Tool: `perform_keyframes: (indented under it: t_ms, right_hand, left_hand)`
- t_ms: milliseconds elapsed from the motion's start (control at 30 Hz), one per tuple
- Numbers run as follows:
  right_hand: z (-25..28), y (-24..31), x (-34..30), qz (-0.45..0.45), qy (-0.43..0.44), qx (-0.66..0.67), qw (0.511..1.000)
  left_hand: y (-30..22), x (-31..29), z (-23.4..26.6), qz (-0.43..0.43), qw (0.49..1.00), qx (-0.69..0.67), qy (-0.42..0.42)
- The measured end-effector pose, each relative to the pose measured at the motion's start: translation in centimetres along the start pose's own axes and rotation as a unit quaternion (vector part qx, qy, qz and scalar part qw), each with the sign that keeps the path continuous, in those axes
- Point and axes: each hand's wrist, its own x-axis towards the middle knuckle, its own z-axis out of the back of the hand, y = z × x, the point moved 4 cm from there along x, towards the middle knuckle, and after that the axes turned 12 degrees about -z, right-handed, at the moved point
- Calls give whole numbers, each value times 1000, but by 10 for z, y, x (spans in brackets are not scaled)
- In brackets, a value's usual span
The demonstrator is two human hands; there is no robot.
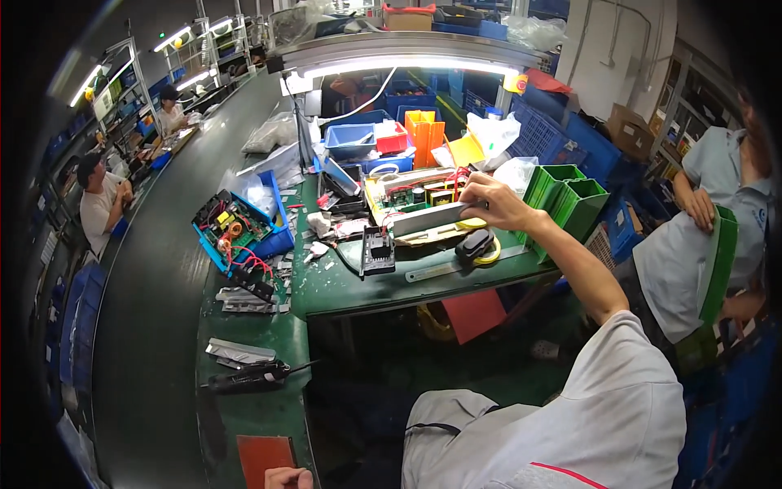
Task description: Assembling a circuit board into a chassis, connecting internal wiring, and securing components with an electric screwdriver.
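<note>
My right hand (494, 204) reaches over the green bench and pinches a flat grey metal strip (432, 218) between thumb and fingers. The strip stands on edge in front of an open casing with a circuit board (405, 197) and red wires. Just below lie a small black housing (378, 251), a black plug-like block (476, 244) with a yellow cable, and a steel ruler (432, 272). My left hand (289, 478) is at the lower edge, partly cut off, its fingers curled beside a red-brown sheet (265, 461). Whether it holds anything is hidden.
A blue-cased device with exposed circuitry (231, 230) sits left, beside a conveyor belt (155, 326). A black power screwdriver (252, 376) lies nearer. Green casings (562, 204) stand right. One person (700, 220) at right holds a green casing; others work at far left.
</note>
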Motion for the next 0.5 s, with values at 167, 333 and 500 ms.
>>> perform_keyframes:
  t_ms: [167,333,500]
  right_hand:
    - [29,-8,21,4,23,-44,999]
    - [78,-29,48,-61,34,-95,993]
    - [113,-94,80,-58,62,-174,981]
  left_hand:
    - [7,-7,5,6,1000,10,-3]
    - [10,-2,-5,-5,1000,-5,1]
    - [9,-1,-17,4,999,-32,8]
